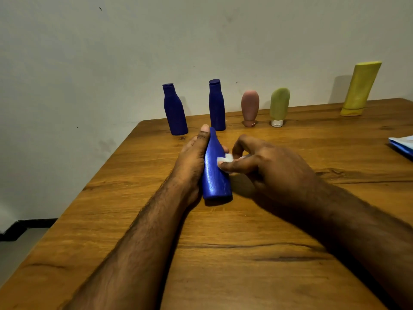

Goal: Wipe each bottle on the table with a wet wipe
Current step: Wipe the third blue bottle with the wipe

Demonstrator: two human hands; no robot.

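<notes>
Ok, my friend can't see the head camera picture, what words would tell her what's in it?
A left hand holds a blue bottle lying on a wooden table while the right hand rubs it with a white wipe. Five more bottles stand behind.

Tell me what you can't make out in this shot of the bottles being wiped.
- Head view: most of the wet wipe is hidden under the right hand; its size is unclear.
- The far side of the blue bottle is covered by the left hand.
- The blue and white packet is cut off by the right edge.
- No labels can be read on the standing bottles; the print on the pink tube is too small.
</notes>
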